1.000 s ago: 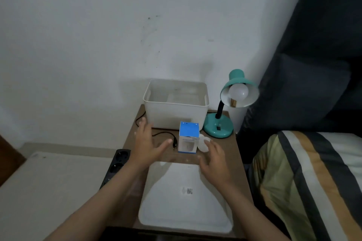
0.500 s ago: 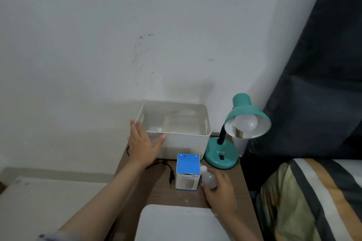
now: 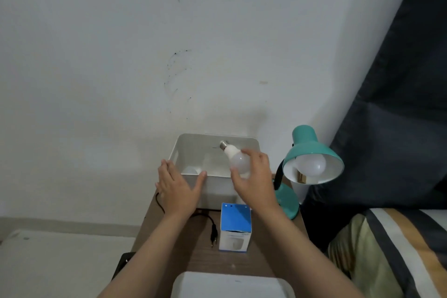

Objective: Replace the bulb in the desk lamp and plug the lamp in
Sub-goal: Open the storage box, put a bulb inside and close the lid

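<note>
Right hand [image 3: 254, 182] has its fingers wrapped around a frosted white round bulb [image 3: 238, 161], metal screw base tilted up and away, held over the white rectangular plastic bin [image 3: 217, 185]. Just left of that grip, the left hand [image 3: 179, 187] is spread flat and open against the bin's front wall, holding nothing. Right of the grip sits the teal metal desk lamp [image 3: 312, 157], a bulb in its shade. Below the grip: a blue-and-white cardboard bulb box [image 3: 234, 227] and the black plug [image 3: 214, 237] lying on the brown wooden table [image 3: 183, 249].
</note>
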A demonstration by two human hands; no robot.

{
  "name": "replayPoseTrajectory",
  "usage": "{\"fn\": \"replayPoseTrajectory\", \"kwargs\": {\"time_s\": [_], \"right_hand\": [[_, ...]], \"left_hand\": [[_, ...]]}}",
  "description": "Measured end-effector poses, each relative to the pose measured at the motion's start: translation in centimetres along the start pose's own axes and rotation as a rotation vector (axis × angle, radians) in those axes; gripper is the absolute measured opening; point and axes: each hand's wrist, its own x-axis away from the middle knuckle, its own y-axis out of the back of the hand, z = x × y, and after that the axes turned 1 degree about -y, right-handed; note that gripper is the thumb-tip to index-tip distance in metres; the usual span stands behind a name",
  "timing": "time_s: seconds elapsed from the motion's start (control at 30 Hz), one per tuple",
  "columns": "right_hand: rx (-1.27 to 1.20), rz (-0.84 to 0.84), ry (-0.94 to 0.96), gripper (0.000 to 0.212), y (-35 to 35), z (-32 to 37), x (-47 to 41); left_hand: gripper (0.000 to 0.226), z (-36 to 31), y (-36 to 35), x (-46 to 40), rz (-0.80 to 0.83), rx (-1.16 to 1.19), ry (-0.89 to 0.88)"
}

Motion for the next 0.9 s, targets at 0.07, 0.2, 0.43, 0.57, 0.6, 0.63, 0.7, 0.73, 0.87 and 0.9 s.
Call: {"fn": "replayPoseTrajectory", "kwargs": {"time_s": [0.07,0.2,0.43,0.57,0.6,0.63,0.7,0.73,0.87,0.9], "right_hand": [[0.121,0.177,-0.163,0.042,-1.7,-0.5,-3.3],[0.199,0.346,-0.339,0.044,-4.0,-2.3,-6.9],[0.196,0.255,-0.371,0.056,-4.5,-3.2,-7.8],[0.095,-0.050,-0.057,0.040,-3.2,-1.8,-4.8],[0.083,-0.089,0.031,0.035,-2.7,-1.3,-3.4],[0.072,-0.100,0.097,0.032,-2.2,-1.0,-1.7],[0.045,-0.077,0.159,0.030,-1.1,-0.8,2.5],[0.034,-0.056,0.168,0.030,-0.5,-1.0,4.9],[0.011,-0.011,0.095,0.029,2.5,-2.3,14.6],[0.019,-0.010,0.047,0.029,3.1,-2.7,16.9]], "left_hand": [[0.100,-0.2,0.1,0.1,0.002,-0.022,-0.005],[0.100,-0.3,0.3,-0.1,0.005,-0.048,0.013],[0.102,-0.4,0.2,-0.4,0.015,-0.056,0.049],[0.106,-0.6,0.7,-0.7,0.114,-0.050,0.106],[0.106,-0.7,1.0,-0.8,0.156,-0.040,0.117],[0.105,-0.8,1.3,-0.8,0.195,-0.022,0.120],[0.104,-1.1,2.3,-0.2,0.234,0.050,0.114],[0.102,-1.2,2.9,0.6,0.223,0.095,0.109],[0.085,-0.2,4.6,6.5,0.113,0.227,0.030],[0.079,0.6,4.8,8.5,0.121,0.246,0.031]]}}
